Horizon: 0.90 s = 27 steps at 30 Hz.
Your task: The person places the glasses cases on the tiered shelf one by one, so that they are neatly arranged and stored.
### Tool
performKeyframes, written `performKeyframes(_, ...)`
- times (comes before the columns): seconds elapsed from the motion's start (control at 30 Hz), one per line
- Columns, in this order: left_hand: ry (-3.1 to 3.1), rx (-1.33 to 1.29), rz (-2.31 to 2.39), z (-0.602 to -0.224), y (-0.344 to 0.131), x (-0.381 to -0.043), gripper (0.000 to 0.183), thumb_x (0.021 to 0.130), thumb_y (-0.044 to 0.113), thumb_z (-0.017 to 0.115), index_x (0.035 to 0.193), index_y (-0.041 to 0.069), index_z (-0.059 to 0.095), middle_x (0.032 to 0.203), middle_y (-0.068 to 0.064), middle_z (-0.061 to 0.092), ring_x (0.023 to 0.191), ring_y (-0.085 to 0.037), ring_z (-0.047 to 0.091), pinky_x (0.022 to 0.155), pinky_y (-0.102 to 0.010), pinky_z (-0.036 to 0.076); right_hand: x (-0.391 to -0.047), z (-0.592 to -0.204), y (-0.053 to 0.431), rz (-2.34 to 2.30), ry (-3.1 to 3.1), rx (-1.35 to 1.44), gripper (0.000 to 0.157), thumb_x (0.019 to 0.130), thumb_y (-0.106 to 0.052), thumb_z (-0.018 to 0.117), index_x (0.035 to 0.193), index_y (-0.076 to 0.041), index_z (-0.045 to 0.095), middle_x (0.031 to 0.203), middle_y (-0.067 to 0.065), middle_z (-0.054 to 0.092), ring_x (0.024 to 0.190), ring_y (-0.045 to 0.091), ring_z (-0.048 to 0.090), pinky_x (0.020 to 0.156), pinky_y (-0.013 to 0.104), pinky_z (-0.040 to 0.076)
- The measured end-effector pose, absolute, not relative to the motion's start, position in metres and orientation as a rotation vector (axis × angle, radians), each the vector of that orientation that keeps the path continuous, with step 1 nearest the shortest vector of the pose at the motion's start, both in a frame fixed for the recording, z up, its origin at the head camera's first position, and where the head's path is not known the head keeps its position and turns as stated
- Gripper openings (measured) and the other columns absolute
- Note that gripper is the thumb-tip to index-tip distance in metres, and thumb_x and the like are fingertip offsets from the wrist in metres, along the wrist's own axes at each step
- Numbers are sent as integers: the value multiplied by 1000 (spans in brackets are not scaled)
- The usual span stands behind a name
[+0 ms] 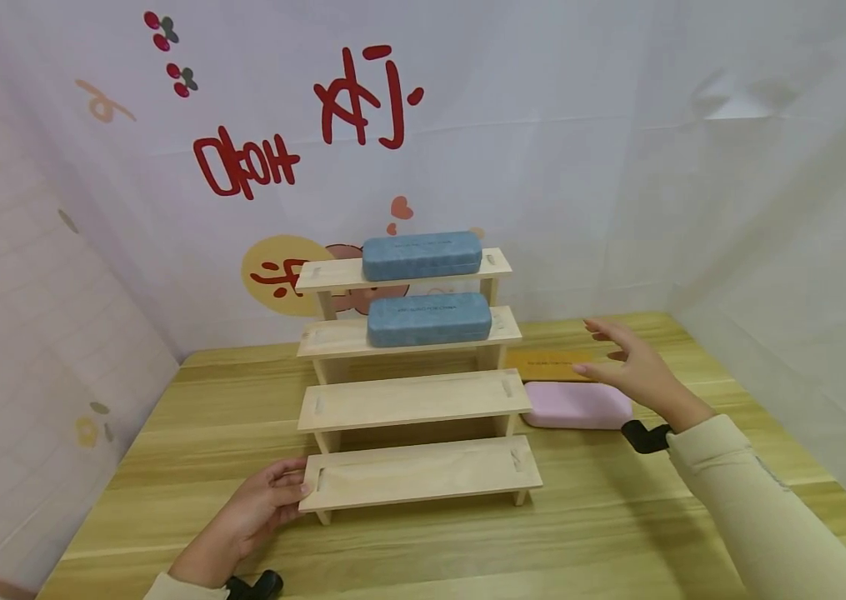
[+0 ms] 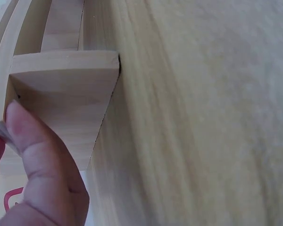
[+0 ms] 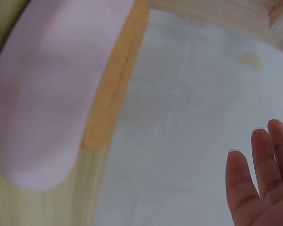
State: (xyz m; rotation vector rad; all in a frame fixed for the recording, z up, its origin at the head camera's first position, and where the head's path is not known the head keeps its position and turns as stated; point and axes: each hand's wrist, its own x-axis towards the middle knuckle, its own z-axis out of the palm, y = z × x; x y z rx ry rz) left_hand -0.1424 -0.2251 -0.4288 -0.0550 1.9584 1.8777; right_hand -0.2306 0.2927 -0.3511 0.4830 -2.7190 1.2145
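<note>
A pale wooden stand (image 1: 415, 402) with stepped shelves stands on the table. My left hand (image 1: 253, 508) pinches the left end of its lowest shelf (image 1: 423, 475); the left wrist view shows the thumb (image 2: 30, 132) against the board's edge. One blue glasses case (image 1: 423, 258) lies on the top shelf, a second blue glasses case (image 1: 430, 321) on the shelf below. Right of the stand, a pink case (image 1: 580, 407) and an orange case (image 1: 531, 365) behind it lie on the table. With fingers spread and nothing in it, my right hand (image 1: 640, 375) hovers over these two cases.
The wood-grain table (image 1: 227, 417) ends at a white wall sheet (image 1: 565, 167) with red characters and small prints. A second pale sheet (image 1: 32, 333) hangs at the left. The two lower shelves show bare wood.
</note>
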Motion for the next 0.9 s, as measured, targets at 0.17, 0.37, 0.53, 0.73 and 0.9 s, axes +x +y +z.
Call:
performKeyframes(0.17, 1957, -60, 1886, -428, -225, -142, 61, 94, 3, 57, 141, -16, 23, 103, -1, 59, 85, -12, 60, 72, -26, 50, -227, -366, 310, 1224, -2754, 371, 78, 89, -31, 71, 151, -5, 30, 146, 24, 36, 129, 42, 37, 98, 58, 35)
performKeyframes(0.37, 1940, -63, 1896, -428, -225, -141, 62, 93, 3, 58, 140, -16, 24, 101, -1, 59, 84, -12, 61, 71, -26, 50, -223, -381, 329, 1247, -2791, 329, 81, 90, -33, 69, 152, -4, 26, 147, 28, 32, 131, 45, 32, 98, 61, 33)
performKeyframes(0.53, 1944, -64, 1895, -428, -225, -141, 62, 93, 3, 58, 140, -16, 23, 101, -1, 58, 84, -11, 60, 71, -25, 50, -222, -390, 337, 1280, -2822, 326, 82, 90, -32, 69, 152, -4, 25, 148, 29, 31, 132, 46, 30, 97, 63, 33)
performKeyframes(0.73, 1952, -57, 1890, -428, -225, -141, 62, 93, 4, 58, 140, -16, 23, 101, -1, 58, 84, -11, 60, 71, -25, 50, -222, -399, 342, 1332, -2868, 295, 85, 89, -31, 71, 152, 0, 23, 151, 28, 27, 133, 47, 29, 96, 64, 33)
performKeyframes(0.9, 1947, -46, 1893, -427, -225, -141, 62, 93, 4, 58, 140, -17, 23, 102, -1, 58, 85, -12, 60, 71, -26, 50, -224, -405, 344, 1314, -2929, 286, 87, 88, -31, 72, 151, 1, 22, 151, 28, 27, 133, 48, 29, 95, 66, 34)
